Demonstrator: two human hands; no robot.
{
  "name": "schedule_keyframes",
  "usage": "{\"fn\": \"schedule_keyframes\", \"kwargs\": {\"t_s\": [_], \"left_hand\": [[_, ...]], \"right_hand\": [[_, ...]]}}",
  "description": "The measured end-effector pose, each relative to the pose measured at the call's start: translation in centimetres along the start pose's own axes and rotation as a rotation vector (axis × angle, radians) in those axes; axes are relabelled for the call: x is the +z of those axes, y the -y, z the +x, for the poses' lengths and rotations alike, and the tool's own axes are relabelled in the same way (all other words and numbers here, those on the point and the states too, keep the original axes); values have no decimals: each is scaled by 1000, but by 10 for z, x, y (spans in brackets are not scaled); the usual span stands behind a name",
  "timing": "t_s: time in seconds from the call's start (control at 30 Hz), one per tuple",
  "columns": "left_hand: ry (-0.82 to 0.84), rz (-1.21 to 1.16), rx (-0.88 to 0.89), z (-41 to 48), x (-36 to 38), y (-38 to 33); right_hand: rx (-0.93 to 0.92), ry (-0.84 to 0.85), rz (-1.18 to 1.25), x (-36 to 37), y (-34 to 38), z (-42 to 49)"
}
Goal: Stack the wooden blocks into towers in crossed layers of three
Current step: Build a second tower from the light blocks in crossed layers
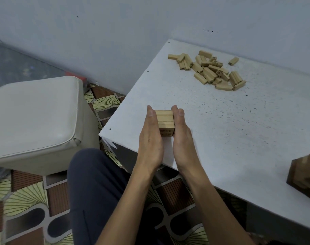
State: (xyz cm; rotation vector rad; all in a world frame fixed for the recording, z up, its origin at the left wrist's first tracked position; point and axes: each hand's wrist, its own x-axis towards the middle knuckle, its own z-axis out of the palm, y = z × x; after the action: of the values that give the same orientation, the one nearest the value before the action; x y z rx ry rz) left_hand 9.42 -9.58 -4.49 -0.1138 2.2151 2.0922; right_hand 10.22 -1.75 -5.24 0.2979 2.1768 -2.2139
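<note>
A short stack of wooden blocks (165,121) stands near the front left corner of the white table (239,124); its top layer shows three blocks side by side. My left hand (151,135) presses flat against the stack's left side. My right hand (181,137) presses flat against its right side. Fingers of both hands are straight. A pile of several loose wooden blocks (210,70) lies at the far side of the table, well beyond both hands.
A darker built tower (305,175) stands at the table's right edge, cut off by the frame. A white cushioned stool (37,121) sits left of the table on the patterned floor. My knee in dark trousers (94,188) is below the table corner. A wall backs the table.
</note>
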Motion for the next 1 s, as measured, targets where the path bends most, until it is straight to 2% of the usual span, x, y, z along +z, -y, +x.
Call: {"fn": "schedule_keyframes", "kwargs": {"t_s": [0.17, 0.27, 0.43, 0.67, 0.77, 1.0], "left_hand": [[-35, -5, 35, 0, -3, 2], [-74, 60, 93, 7, -8, 0], [-57, 257, 269, 51, -19, -11], [210, 651, 466, 133, 5, -38], [288, 780, 503, 171, 24, -46], [223, 1080, 569, 245, 66, -54]], "right_hand": [[-14, -20, 6, -8, 4, -1], [-63, -87, -59, -22, 11, 10], [-180, -266, -337, -64, 30, 52], [-291, -426, -759, -105, 51, 116], [-277, -456, -962, -115, 51, 140], [-207, -452, -1196, -122, 41, 171]]}}
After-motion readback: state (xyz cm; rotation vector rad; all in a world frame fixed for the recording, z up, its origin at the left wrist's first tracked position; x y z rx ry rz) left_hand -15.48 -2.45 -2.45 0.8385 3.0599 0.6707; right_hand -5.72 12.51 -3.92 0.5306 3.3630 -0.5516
